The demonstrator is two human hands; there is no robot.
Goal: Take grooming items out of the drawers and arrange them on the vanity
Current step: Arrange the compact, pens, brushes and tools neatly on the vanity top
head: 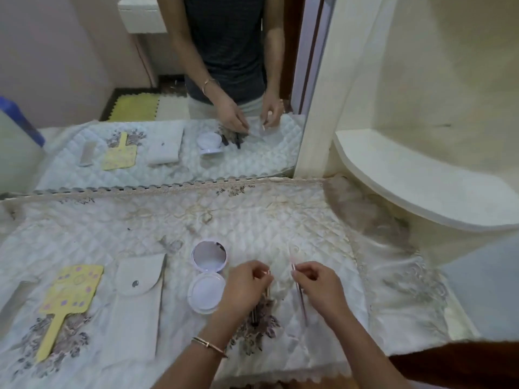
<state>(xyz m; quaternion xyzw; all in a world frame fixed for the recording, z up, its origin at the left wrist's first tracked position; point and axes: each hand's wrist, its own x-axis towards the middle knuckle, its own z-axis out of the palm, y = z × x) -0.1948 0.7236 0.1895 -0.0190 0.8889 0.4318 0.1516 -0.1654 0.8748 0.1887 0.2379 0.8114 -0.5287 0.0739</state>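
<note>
The right hand (316, 284) has its fingertips pinched together on the upper end of a thin pink tool (300, 297), which slants down toward the person, its lower end at or near the quilted vanity cover (252, 217). The left hand (248, 284) is curled shut on something slim and pale near its fingertips; what exactly, I cannot tell. Dark slender tools (256, 311) lie beneath that hand on the cover.

These pieces look light, rigid and narrow, likely smooth enough to slip or roll, so a fingertip pinch near the middle should steady them better than one at the tip.

Just left of the hands sits an open compact mirror (208, 276), probably fragile. Farther left lie a white snap pouch (137, 299), soft and flat, and a yellow paddle brush (68, 301).
</note>
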